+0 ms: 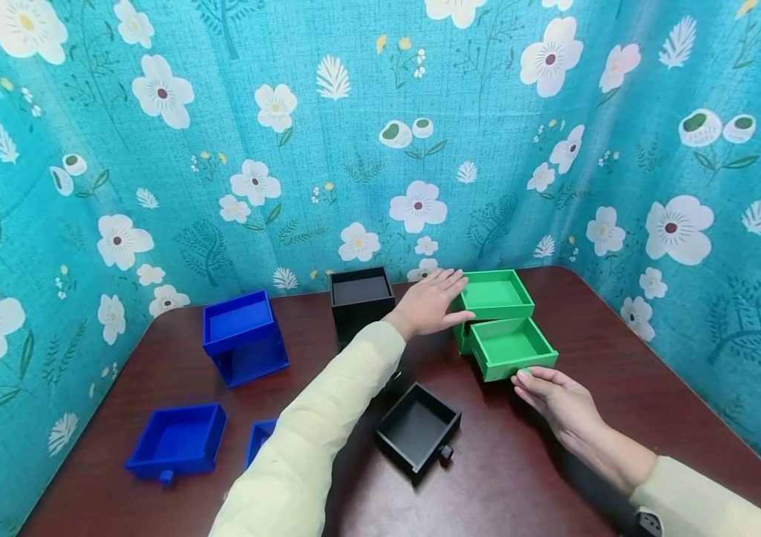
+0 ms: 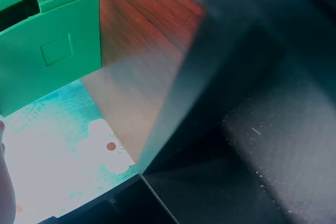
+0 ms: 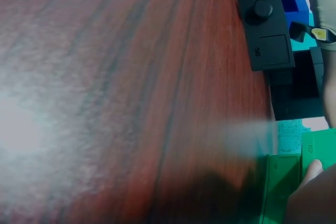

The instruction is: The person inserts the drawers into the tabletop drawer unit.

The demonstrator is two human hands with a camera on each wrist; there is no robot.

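A green box [image 1: 496, 297] with an open-topped upper section stands at the back right of the table. Its green drawer [image 1: 521, 365] sticks out of the front at a slight angle. My left hand [image 1: 429, 302] reaches across with straight fingers to the box's left upper edge, palm down; whether it presses there I cannot tell. With thumb and fingertips, my right hand [image 1: 565, 406] pinches the front of the drawer, where the knob is mostly covered. In the left wrist view the green box [image 2: 52, 56] shows its side, and in the right wrist view the green drawer [image 3: 281, 187] appears at the lower right.
A black box [image 1: 362, 309] stands left of the green one, with a detached black drawer [image 1: 418, 429] in front. Farther left are a blue box [image 1: 239, 335] and a loose blue drawer [image 1: 179, 440]. Another blue piece [image 1: 258, 436] is partly behind my left sleeve. A flowered curtain [image 1: 327, 149] surrounds the table.
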